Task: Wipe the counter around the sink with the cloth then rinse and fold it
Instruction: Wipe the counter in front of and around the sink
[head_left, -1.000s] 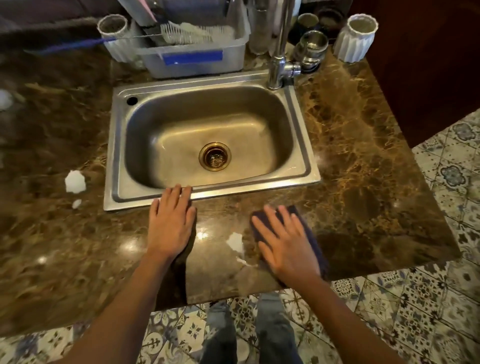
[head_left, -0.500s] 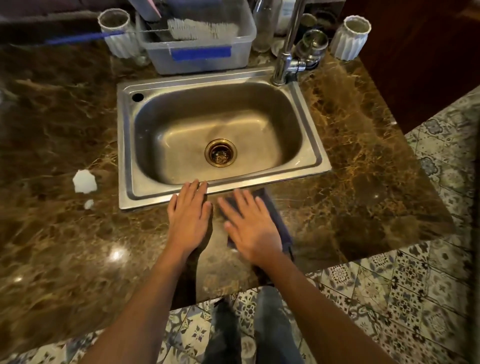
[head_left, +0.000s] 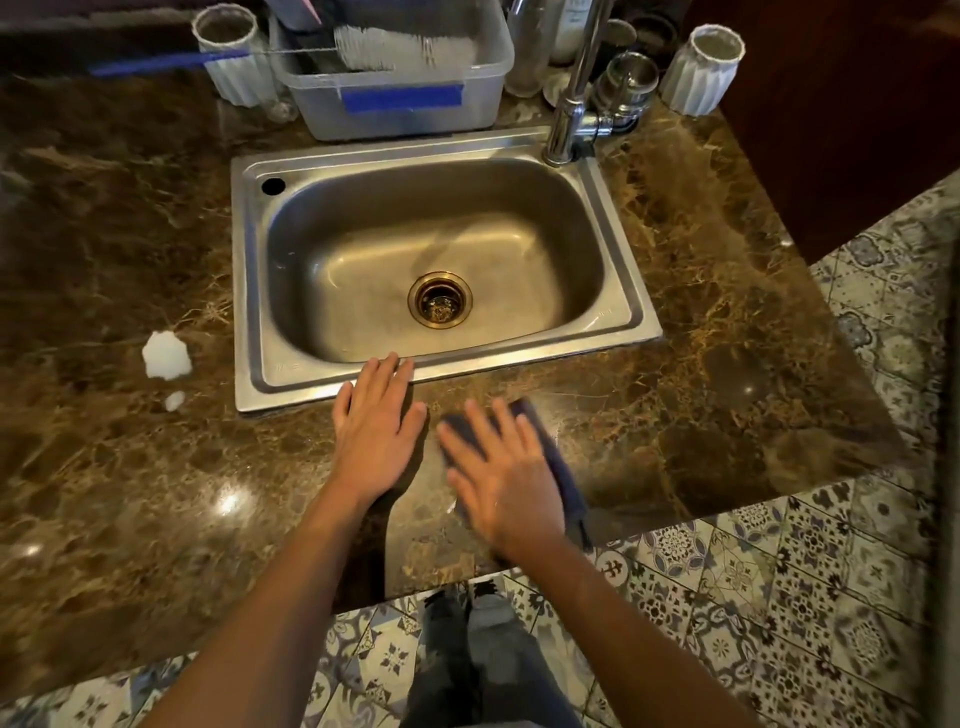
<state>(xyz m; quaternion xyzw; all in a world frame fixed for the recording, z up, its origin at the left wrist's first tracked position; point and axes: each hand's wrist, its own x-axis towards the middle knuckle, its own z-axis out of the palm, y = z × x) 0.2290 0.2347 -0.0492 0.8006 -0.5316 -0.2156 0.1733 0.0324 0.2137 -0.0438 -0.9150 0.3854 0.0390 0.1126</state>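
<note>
Two bare hands lie palm-down on the brown marble counter (head_left: 727, 364) in front of the steel sink (head_left: 631, 306). Left hand (head_left: 376, 434) flat, fingers extended and close together, fingertips touching the sink's front rim. Right hand (head_left: 501, 480) flat, fingers spread, pressing one dark blue cloth (head_left: 558, 462) onto the counter near its front edge, just beside the left hand; hand looks motion-blurred. Cloth shows past the fingers and along the hand's right side. Two white foam blobs (head_left: 165, 355) sit on the counter left of the sink, one large, one small. One drain (head_left: 440, 300) in the basin. One chrome faucet (head_left: 574, 98) at the sink's back right corner. Two white ribbed cups (head_left: 701, 70), one toward each back corner. One clear plastic bin (head_left: 410, 98) with a blue tape strip behind the sink; no writing readable.
</note>
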